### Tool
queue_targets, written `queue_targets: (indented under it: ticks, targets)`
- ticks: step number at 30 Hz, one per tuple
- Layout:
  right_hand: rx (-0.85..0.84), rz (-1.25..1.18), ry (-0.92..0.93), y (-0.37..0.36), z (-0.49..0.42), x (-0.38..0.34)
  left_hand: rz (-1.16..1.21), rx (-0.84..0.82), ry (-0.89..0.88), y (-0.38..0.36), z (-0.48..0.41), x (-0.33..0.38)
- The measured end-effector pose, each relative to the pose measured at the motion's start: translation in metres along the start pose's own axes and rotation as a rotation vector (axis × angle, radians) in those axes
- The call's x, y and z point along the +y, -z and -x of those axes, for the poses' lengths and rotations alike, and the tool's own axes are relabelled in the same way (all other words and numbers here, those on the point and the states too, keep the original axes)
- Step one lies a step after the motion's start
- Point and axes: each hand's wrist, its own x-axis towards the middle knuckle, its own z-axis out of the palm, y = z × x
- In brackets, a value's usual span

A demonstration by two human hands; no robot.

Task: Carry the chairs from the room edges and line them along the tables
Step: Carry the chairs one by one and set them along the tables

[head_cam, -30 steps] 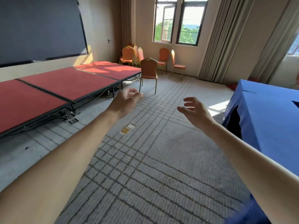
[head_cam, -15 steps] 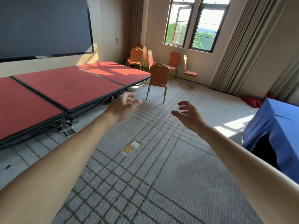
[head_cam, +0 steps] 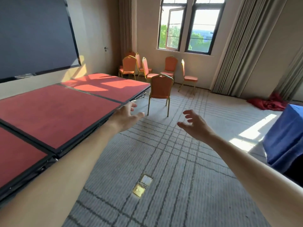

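An orange chair with a gold frame (head_cam: 160,87) stands alone on the carpet, its back turned to me, just off the corner of the red stage. Several more orange chairs (head_cam: 141,67) cluster in the far corner under the window. Both my arms stretch forward. My left hand (head_cam: 127,116) hovers with relaxed fingers, holding nothing, short of the near chair. My right hand (head_cam: 194,124) hangs in the air with loosely curled fingers, also holding nothing. A table under a blue cloth (head_cam: 285,136) stands at the right edge.
A low red stage with black edging (head_cam: 54,112) fills the left side. A brass floor socket (head_cam: 141,185) sits in the carpet ahead of me. A heap of red cloth (head_cam: 268,103) lies by the curtains at the right wall.
I have moved forward and turned left; the near chair and the corner chairs are closer and larger. The blue table has slid toward the right edge. Both hands stay outstretched and hold nothing.
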Motion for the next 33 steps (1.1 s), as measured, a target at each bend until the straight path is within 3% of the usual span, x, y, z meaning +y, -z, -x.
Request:
queue_targets:
  ticks: [6,12,20,33]
  targets:
    - [0.009,-0.005,-0.052,-0.055,-0.136,0.014,-0.020,-0.083,-0.005,-0.007,-0.146,-0.048]
    - [0.023,-0.013,-0.094,-0.107,-0.329,0.041,-0.030,-0.153,0.017,-0.015,-0.340,-0.096]
    - [0.013,0.021,-0.104,-0.138,-0.561,0.033,0.030,-0.119,0.020,0.013,-0.576,-0.129]
    - [0.040,0.146,-0.198,-0.207,-0.926,0.095,0.155,-0.189,0.009,-0.032,-0.968,-0.221]
